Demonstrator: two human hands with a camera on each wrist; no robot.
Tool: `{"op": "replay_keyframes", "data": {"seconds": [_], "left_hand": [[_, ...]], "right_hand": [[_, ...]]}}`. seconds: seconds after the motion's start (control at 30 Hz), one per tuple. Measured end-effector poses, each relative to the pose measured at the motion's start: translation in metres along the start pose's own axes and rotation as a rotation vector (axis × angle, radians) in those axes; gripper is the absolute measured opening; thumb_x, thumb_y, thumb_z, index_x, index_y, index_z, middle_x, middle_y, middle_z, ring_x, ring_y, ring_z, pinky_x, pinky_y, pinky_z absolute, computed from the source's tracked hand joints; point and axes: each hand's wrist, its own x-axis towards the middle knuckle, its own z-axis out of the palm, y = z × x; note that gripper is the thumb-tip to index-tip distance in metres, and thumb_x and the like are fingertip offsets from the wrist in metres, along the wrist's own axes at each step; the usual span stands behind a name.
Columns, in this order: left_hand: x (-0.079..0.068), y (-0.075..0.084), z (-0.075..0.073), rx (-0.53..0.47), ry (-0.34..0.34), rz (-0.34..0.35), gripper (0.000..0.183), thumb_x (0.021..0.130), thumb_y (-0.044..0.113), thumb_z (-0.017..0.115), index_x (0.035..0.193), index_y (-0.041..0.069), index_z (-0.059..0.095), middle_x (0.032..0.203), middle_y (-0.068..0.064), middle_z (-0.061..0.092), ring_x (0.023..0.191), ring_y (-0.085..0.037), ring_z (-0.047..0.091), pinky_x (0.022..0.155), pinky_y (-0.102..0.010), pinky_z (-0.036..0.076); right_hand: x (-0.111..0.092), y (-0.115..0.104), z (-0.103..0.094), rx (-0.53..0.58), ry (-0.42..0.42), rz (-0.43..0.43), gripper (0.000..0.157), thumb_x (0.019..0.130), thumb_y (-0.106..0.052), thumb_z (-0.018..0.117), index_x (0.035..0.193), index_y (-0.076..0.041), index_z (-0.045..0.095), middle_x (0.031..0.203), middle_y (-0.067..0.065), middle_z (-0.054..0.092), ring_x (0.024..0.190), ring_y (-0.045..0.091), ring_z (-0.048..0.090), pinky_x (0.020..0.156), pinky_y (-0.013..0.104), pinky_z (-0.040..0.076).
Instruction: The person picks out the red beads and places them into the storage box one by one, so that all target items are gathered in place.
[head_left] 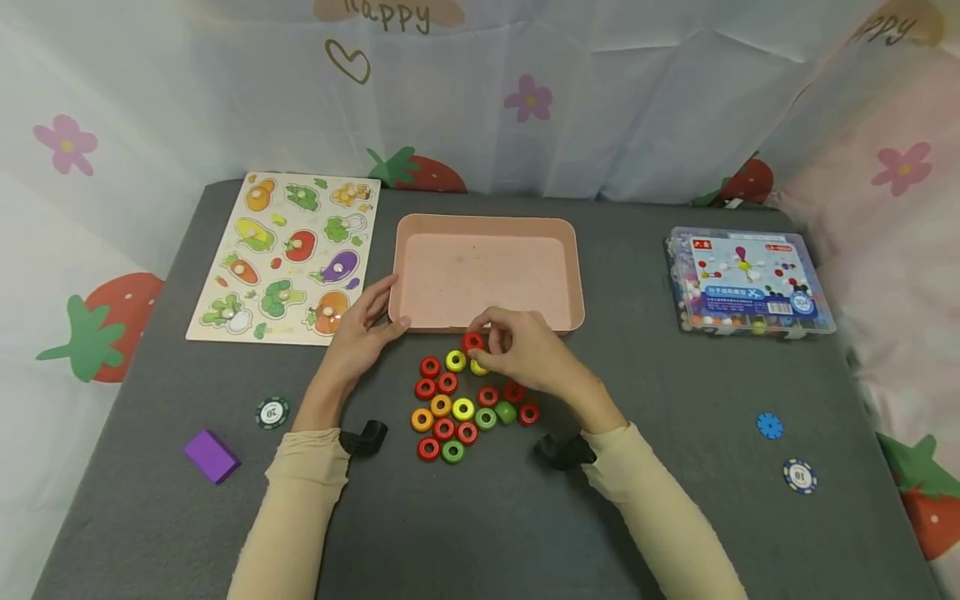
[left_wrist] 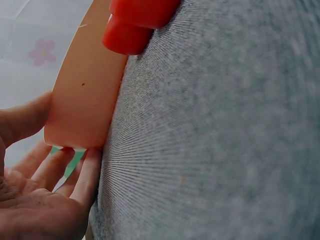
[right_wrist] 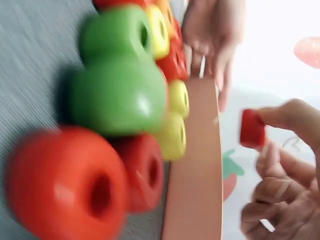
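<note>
At the front left corner of a pink tray [head_left: 487, 327], my left hand [head_left: 358, 332] holds the corner. Its thumb is at the rim and its fingers [left_wrist: 87, 177] rest against the side wall. My right hand [head_left: 534, 348] pinches a red bead [right_wrist: 252, 129] between thumb and index finger, beside the tray's front edge. In the right wrist view this bead is raised to the level of the tray's rim. Red, orange, yellow and green beads with large holes, such as this green bead [head_left: 486, 418], lie in a loose group in front of the tray.
A vegetable puzzle board [head_left: 288, 258] lies left of the tray. A clear box of small parts [head_left: 752, 282] stands at the back right. Toward the left are a purple block [head_left: 212, 456] and a dark chip [head_left: 272, 412]; at right, a blue disc [head_left: 769, 426] and a blue-white chip [head_left: 800, 476].
</note>
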Motion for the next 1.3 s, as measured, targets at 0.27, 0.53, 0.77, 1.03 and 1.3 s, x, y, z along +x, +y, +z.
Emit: {"op": "replay_keyframes", "data": {"seconds": [0.27,0.53,0.77,1.03,1.3], "left_hand": [[-0.003,0.011,0.001,-0.013,-0.01,-0.029,0.068,0.097,0.009,0.065,0.157,0.016,0.033,0.16,-0.01,0.036,0.149,-0.025,0.032,0.114,-0.051,0.033],[-0.011,0.033,0.005,0.008,-0.018,-0.053,0.067,0.097,0.006,0.064,0.156,0.01,0.033,0.159,-0.016,0.035,0.149,-0.029,0.03,0.115,-0.051,0.032],[-0.013,0.035,0.003,0.024,-0.013,-0.068,0.068,0.097,0.007,0.064,0.157,0.011,0.032,0.16,-0.014,0.034,0.149,-0.03,0.031,0.115,-0.052,0.031],[-0.013,0.036,0.003,0.017,-0.004,-0.073,0.067,0.097,0.007,0.064,0.156,0.011,0.033,0.159,-0.014,0.036,0.149,-0.029,0.031,0.116,-0.051,0.03],[-0.009,0.027,0.002,0.002,-0.011,-0.076,0.067,0.097,0.007,0.064,0.156,0.013,0.033,0.16,-0.012,0.036,0.149,-0.027,0.031,0.115,-0.052,0.031]], "right_hand": [[0.041,0.026,-0.017,-0.086,0.145,0.099,0.023,0.089,-0.026,0.077,0.108,-0.014,0.072,0.068,-0.001,0.062,0.059,0.015,0.054,0.056,0.029,0.041],[0.054,0.045,-0.021,-0.158,-0.016,0.234,0.027,0.087,-0.03,0.079,0.11,-0.018,0.074,0.078,0.001,0.065,0.071,0.018,0.057,0.064,0.033,0.045],[0.046,0.041,-0.022,-0.207,0.032,0.208,0.035,0.089,-0.033,0.077,0.12,-0.017,0.071,0.08,-0.001,0.066,0.075,0.016,0.059,0.067,0.033,0.046],[0.019,0.013,-0.023,-0.156,0.031,0.026,0.027,0.089,-0.022,0.077,0.113,-0.011,0.072,0.078,-0.003,0.064,0.069,0.014,0.056,0.061,0.03,0.046],[-0.014,0.004,-0.013,-0.161,-0.257,-0.024,0.018,0.087,-0.013,0.078,0.105,-0.013,0.075,0.074,-0.009,0.061,0.065,0.009,0.055,0.063,0.026,0.046]]}}
